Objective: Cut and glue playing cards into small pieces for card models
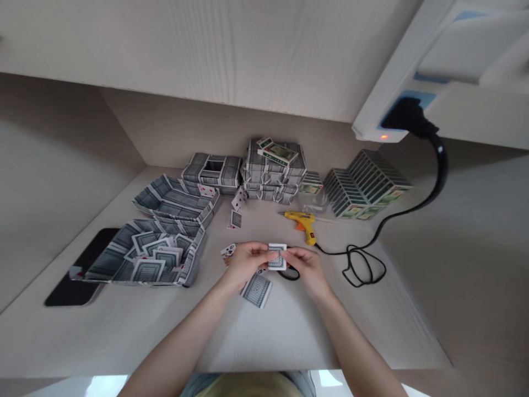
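A playing card, its grey patterned back facing me, is pinched between my two hands over the middle of the desk. My left hand grips its left edge, thumb on the back. On the right edge my right hand does the same. Whether more than one card is stacked there I cannot tell. Just below my left hand a joined card piece lies back side up. Face-up cards show partly behind the left hand. Beyond my right hand rests a yellow glue gun.
Left stands a card-built box with loose cards, overlapping a black phone. Behind are another open card box and stacked card-covered boxes. Card packs stand back right. A black cord runs to the power strip.
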Demonstrator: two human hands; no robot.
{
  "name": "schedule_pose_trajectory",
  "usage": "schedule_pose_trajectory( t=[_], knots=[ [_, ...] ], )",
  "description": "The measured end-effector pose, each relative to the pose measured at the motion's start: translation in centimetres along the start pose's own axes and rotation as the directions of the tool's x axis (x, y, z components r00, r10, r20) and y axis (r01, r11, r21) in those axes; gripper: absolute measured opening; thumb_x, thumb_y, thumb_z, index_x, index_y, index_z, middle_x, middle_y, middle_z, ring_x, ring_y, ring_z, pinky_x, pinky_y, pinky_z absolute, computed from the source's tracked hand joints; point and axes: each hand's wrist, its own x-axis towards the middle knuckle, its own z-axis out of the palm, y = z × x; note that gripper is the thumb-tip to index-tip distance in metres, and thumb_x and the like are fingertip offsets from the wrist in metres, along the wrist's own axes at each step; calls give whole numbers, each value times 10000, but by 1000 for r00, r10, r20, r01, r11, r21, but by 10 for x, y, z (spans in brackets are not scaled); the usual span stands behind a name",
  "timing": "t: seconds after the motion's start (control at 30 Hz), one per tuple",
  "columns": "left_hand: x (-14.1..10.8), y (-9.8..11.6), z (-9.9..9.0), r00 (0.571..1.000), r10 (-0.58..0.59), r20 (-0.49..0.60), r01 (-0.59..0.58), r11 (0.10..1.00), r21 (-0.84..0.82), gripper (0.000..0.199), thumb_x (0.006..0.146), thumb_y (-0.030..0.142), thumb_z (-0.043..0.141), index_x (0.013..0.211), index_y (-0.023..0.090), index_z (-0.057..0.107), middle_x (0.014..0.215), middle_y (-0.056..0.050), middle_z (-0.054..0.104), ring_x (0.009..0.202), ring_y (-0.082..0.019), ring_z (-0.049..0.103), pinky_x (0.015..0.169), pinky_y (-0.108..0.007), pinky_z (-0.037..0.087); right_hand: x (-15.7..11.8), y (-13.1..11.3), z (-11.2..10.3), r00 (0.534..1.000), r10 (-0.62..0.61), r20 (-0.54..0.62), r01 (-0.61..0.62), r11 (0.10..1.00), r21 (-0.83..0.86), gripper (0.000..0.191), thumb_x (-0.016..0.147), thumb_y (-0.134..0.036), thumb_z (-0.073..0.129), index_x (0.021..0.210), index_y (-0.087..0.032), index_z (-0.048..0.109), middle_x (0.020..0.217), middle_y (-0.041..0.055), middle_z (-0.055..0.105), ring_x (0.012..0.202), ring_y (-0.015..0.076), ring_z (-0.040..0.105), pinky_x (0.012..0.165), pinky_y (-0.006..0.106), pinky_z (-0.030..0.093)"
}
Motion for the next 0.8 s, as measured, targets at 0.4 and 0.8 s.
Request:
schedule_pose_trajectory(
  t=[0.4, 0.8],
  knots=[
    [1, -2, -1, 999, 31, -8, -31, 999, 15, 288, 503, 318, 762, 640, 112, 614, 589, -2, 612, 540, -100, 559, 520, -209, 445, 0, 1, 1, 999, -28, 22, 29, 999, -32, 234, 679, -374, 648, 643, -143, 653, 565, -7, 577, 535, 98, 490, 538, 224, 386],
    [2, -2, -5, 991, 0, 136, 11, 996, -83, 339, 627, 394, 687, 790, 97, 668, 763, -81, 672, 684, -150, 605, 663, -275, 483, 0, 4, 1, 998, -44, 34, 46, 997, -66, 234, 698, -376, 628, 669, -144, 648, 601, -2, 587, 556, 105, 499, 550, 225, 390]
  ],
)
